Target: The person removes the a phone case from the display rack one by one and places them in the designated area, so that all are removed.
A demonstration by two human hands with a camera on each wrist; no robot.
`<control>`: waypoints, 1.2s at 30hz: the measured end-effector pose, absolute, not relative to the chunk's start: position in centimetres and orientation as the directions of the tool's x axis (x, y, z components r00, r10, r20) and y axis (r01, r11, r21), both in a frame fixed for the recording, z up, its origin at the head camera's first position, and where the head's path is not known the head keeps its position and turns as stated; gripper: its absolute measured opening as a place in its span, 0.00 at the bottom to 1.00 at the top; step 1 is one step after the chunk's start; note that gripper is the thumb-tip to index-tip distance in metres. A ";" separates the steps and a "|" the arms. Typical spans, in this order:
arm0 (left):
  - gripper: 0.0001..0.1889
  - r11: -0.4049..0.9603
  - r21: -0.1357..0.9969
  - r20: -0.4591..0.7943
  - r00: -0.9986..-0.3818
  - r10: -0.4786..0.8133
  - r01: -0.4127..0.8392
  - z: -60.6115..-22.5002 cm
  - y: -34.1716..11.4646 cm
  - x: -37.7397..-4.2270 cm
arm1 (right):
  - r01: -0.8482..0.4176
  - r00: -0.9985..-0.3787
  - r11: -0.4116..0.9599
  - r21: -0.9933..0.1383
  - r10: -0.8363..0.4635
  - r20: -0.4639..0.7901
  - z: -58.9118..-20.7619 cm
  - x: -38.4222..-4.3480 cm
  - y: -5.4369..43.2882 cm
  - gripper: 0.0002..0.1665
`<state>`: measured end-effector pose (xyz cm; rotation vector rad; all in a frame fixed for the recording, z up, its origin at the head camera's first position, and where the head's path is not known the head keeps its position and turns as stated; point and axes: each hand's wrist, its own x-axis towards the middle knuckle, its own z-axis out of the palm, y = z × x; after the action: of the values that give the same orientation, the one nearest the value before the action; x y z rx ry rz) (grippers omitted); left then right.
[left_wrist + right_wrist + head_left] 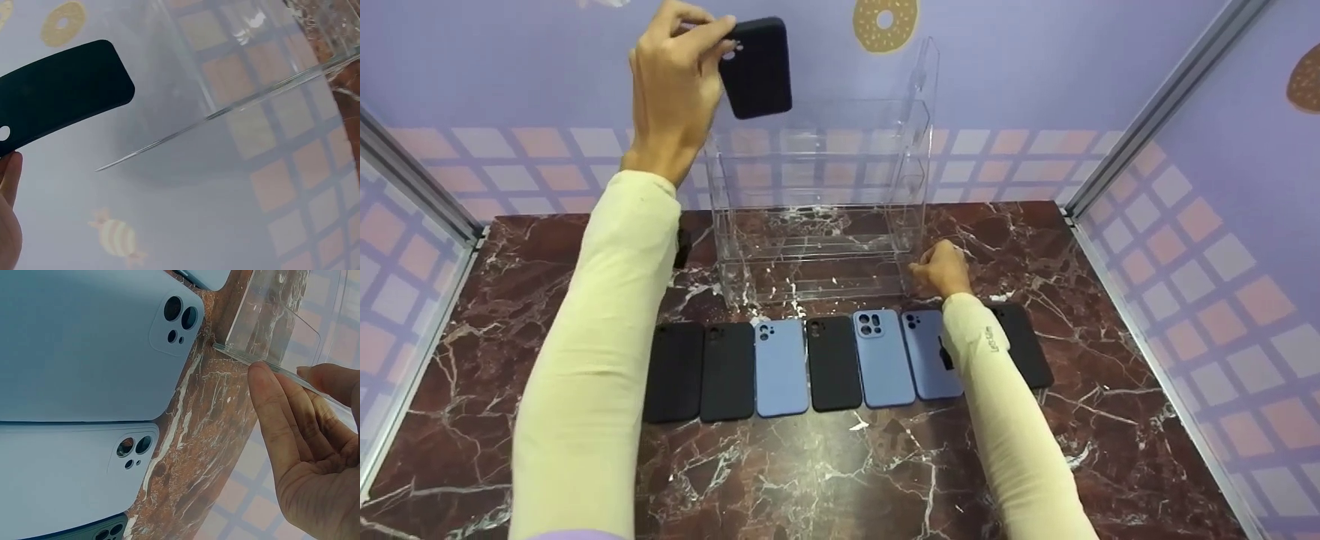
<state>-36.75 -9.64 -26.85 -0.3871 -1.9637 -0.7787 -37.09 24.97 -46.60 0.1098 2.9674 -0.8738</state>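
Note:
My left hand is raised at the upper left and pinches a black phone case by its camera-hole end. The case hangs above the top of a clear tiered acrylic stand; in the left wrist view the case appears apart from the stand's thin clear edge. Low on the stand's right side, my right hand grips the side panel. Its thumb and fingers pinch the panel's edge in the right wrist view.
Before the stand lies a row of phone cases, among them a light blue case, a black case and a darker blue case. My right forearm partly covers the black case at the row's right end. Walls enclose the marble tabletop.

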 end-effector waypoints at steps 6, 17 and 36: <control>0.10 0.681 0.379 0.901 -0.419 -0.116 0.627 -26.1 -10.5 -34.2 | 0.098 -0.994 0.844 -0.527 0.059 -0.092 -46.4 -37.4 25.3 0.12; 0.08 0.764 0.437 0.851 -0.493 -0.181 0.474 -30.1 -17.5 -29.5 | 0.107 -0.993 0.850 -0.516 0.068 -0.093 -46.6 -38.5 26.2 0.12; 0.10 0.853 0.514 0.345 -0.933 -0.108 0.091 -42.9 -30.3 -25.1 | 0.148 -0.987 0.843 -0.517 0.089 -0.137 -46.3 -38.7 26.4 0.12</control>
<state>-25.06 -30.32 -42.95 0.0131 -2.6647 -0.7643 -38.72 26.40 -46.33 0.1878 2.9120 -0.8309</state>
